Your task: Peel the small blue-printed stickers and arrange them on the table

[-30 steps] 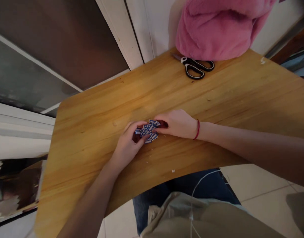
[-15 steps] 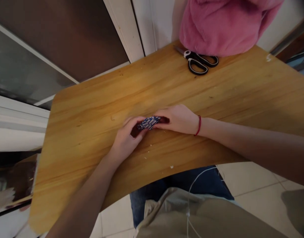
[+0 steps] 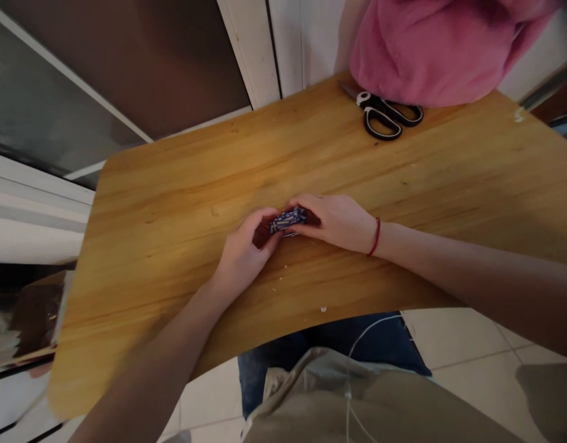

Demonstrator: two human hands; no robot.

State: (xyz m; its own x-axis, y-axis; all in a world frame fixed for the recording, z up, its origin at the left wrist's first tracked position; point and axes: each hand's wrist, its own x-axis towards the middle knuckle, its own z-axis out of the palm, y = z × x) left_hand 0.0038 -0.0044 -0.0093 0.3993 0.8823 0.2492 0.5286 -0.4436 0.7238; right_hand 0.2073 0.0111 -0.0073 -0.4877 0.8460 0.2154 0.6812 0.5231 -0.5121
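A small blue-and-white patterned piece (image 3: 289, 219) is between my two hands, low over the middle of the wooden table (image 3: 181, 184). Its exact kind cannot be made out; the fingers cover its ends. My left hand (image 3: 246, 249) pinches its left end between thumb and fingers. At the right end, my right hand (image 3: 336, 220) closes on it in the same way, with a red cord round that wrist. A little white shows under the piece near the right thumb.
Black-handled scissors (image 3: 382, 117) lie at the table's back edge, touching a pink plush cloth (image 3: 431, 55). Small white scraps (image 3: 323, 309) dot the tabletop near the front edge. A framed dark panel (image 3: 172, 55) and white wall stand behind the table.
The view has shifted slightly, so the table and scissors sit a little differently in frame. The patterned piece is tilted differently, and the hands are slightly closer together around it.
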